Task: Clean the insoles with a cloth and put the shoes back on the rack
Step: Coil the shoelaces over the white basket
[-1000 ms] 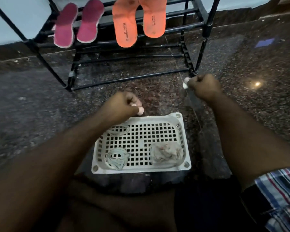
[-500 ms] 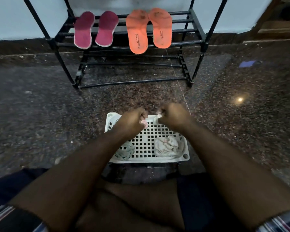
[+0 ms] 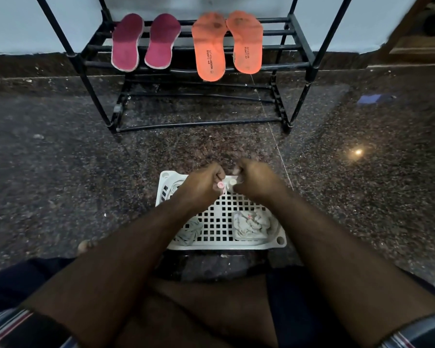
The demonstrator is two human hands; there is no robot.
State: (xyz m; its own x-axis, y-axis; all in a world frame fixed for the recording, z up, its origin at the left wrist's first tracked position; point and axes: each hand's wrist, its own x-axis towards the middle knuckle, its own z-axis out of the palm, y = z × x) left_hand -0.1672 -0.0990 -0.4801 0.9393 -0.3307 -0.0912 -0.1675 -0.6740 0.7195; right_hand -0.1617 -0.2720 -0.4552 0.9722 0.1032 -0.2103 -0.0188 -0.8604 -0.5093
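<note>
Curling left hand (image 3: 203,183) and right hand (image 3: 255,179) fingers around small pale pieces, too small to identify, over the basket's (image 3: 278,241) far edge. Cloth (image 3: 253,223) lying in its near-right corner; insoles (image 3: 209,46) resting on rack (image 3: 299,65); bare floor (image 3: 60,159) lying between.

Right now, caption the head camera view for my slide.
Both hands meet over a white basket holding a cloth; maroon insoles and orange insoles rest on the rack.
</note>
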